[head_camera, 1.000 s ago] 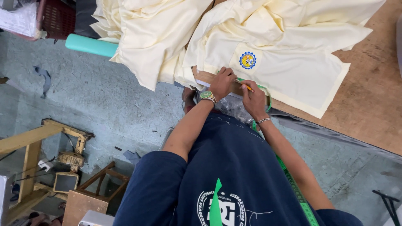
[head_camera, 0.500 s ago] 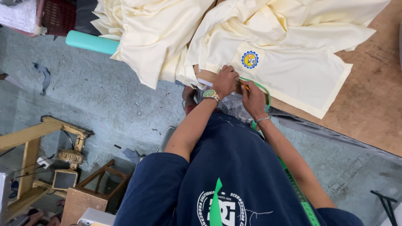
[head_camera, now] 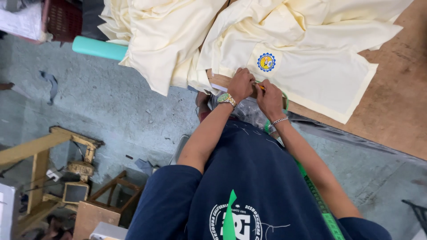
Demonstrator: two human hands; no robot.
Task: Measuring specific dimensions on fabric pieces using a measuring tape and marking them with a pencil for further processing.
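Cream shirt [head_camera: 311,75] lies under both hands, left [head_camera: 240,84] pressing flat, right [head_camera: 269,95] pinching an orange pencil [head_camera: 260,87].

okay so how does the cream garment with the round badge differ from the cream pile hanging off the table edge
The cream fabric garment with the round blue and yellow badge lies spread fairly flat on the brown wooden table; the badgeless cream fabric pile is bunched and droops over the edge. Both hands, left hand and right hand, rest at the badged one's hem; none touch the pile. Both share the same pale cream colour.
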